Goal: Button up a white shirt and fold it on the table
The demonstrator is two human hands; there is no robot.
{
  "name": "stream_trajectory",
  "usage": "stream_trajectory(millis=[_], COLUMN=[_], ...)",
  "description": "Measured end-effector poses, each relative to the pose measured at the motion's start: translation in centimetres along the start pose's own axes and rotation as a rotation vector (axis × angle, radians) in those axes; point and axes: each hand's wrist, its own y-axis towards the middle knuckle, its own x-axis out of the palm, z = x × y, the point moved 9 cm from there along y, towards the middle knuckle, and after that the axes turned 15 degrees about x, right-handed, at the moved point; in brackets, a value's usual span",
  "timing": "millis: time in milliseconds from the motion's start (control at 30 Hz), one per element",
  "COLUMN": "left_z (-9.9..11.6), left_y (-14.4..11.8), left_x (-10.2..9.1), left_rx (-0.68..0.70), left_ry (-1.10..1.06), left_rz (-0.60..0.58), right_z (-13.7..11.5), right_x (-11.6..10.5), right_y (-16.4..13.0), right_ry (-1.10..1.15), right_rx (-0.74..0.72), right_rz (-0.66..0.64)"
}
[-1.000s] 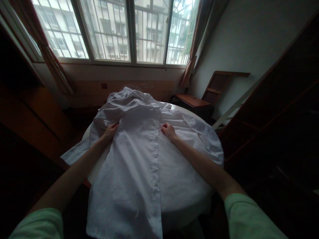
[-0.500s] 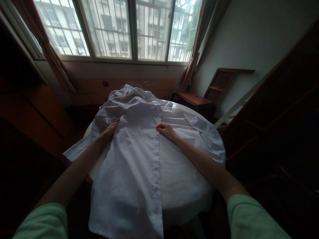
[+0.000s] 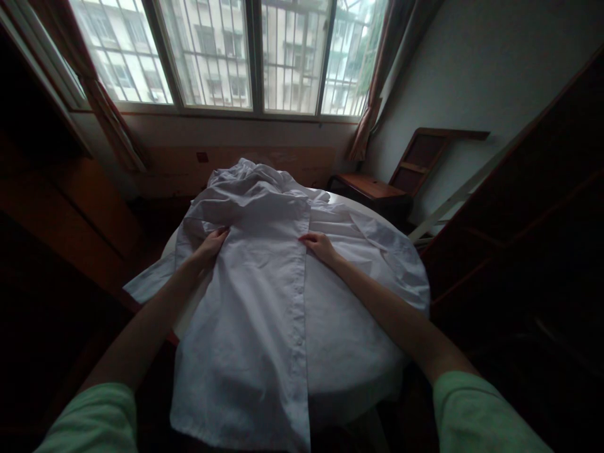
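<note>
A white button-up shirt [image 3: 255, 283] lies spread over a round white table [image 3: 349, 202], its lower end hanging over the near edge. The buttoned front strip runs down the middle of the cloth. At the left side edge of the front panel, my left hand [image 3: 213, 245] is closed on the fabric, with some fingers hidden under it. My right hand [image 3: 321, 245] pinches the button edge between thumb and fingers. One sleeve sticks out to the left, and more cloth lies to the right. The collar end is bunched up at the far side.
Beyond the table stand a wooden chair [image 3: 372, 187] and a barred window [image 3: 212, 56] with tied curtains [image 3: 108, 119]. Dark wooden furniture [image 3: 500, 251] leans in from the right. A brown cabinet [image 3: 89, 207] is on the left.
The whole view has shifted slightly. Both hands keep their grip on the shirt at nearly the same places, and the cloth lies almost unchanged.
</note>
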Motion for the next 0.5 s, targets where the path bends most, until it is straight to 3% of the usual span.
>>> stream_trajectory(millis=[167, 300, 400, 500], left_z=[0.6, 1.2, 1.1, 0.5], left_y=[0.3, 0.2, 0.2, 0.5], left_x=[-1.6, -1.3, -1.3, -1.0], left_rx=[0.057, 0.102, 0.123, 0.11], left_ry=[0.417, 0.642, 0.595, 0.471], left_rz=[0.106, 0.075, 0.047, -0.014], right_z=[0.8, 1.0, 1.1, 0.7], right_x=[-1.3, -2.4, -2.4, -1.6], right_y=[0.0, -0.1, -0.2, -0.2], right_ry=[0.015, -0.048, -0.03, -0.026], right_rx=[0.115, 0.134, 0.127, 0.089], right_rz=[0.131, 0.277, 0.28, 0.184])
